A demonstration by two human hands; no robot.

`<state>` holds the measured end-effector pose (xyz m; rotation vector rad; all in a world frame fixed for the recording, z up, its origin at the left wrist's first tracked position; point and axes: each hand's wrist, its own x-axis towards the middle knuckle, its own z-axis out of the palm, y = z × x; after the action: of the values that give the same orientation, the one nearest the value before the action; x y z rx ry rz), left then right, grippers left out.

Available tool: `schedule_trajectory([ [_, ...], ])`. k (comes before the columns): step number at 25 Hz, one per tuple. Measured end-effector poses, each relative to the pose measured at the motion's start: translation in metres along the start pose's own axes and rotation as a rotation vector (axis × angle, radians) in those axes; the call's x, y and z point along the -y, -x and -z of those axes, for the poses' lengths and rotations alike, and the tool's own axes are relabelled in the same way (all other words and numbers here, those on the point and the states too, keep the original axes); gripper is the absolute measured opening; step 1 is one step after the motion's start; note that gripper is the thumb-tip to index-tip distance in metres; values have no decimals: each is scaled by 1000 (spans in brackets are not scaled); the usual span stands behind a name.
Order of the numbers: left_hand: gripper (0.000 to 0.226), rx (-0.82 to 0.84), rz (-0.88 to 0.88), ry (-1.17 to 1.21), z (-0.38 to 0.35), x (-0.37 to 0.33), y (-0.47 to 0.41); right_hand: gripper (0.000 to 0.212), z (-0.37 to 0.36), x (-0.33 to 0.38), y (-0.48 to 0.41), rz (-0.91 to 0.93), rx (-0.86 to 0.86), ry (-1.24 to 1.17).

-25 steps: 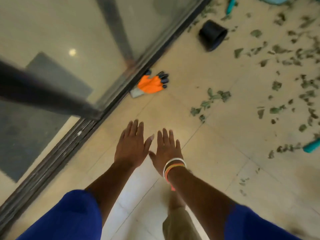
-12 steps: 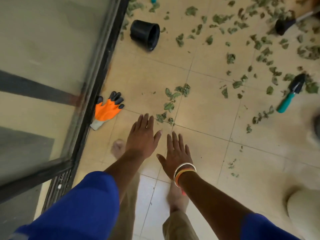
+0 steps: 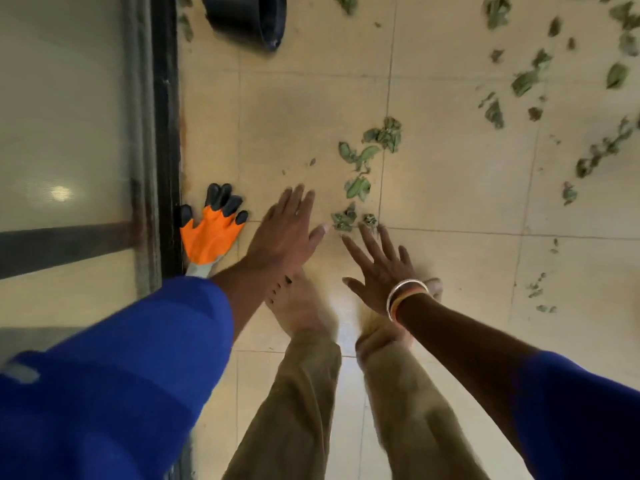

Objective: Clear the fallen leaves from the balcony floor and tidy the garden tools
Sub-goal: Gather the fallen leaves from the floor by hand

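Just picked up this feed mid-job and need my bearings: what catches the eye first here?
An orange, black-tipped work glove lies on the tiled floor against the dark door frame, just beside the left hand. Both hands are spread open above the floor, the right hand wearing bangles. Green fallen leaves litter the tiles ahead, and a black pot sits at the top edge.

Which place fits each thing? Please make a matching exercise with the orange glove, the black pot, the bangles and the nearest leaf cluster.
Things:
1. orange glove
2. black pot
3. bangles
4. leaf cluster

Places:
a. on the right wrist
b. at the top edge of the view
c. just ahead of the right hand
d. between the door frame and the left hand

Pairs: 1-d, 2-b, 3-a, 4-c.
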<state>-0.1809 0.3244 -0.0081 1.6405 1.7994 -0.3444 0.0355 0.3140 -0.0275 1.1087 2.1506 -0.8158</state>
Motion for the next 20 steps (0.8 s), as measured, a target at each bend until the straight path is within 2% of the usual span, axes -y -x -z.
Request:
schedule_trajectory([
  [4,75,-101,69,-7,-23,39,-52,85,-62,-2,-30,288,-73,189],
  [6,76,-163,117,52,-36,47,-66,85,-77,-8,-44,339,-174,251],
  [12,83,-234,104,261,-70,36,-84,78,-1,-40,-143,134,-420,276],
  [15,90,-232,132,345,-74,11,-89,74,41,-61,-166,136,-492,293],
  [17,95,-199,120,425,-67,-10,-102,75,60,-80,-171,5,-565,184],
  [19,96,-159,33,499,-58,-31,-122,81,66,-99,-174,-154,-605,0],
  [20,95,-148,-30,548,-50,-41,-131,84,66,-108,-175,-174,-601,-44],
])
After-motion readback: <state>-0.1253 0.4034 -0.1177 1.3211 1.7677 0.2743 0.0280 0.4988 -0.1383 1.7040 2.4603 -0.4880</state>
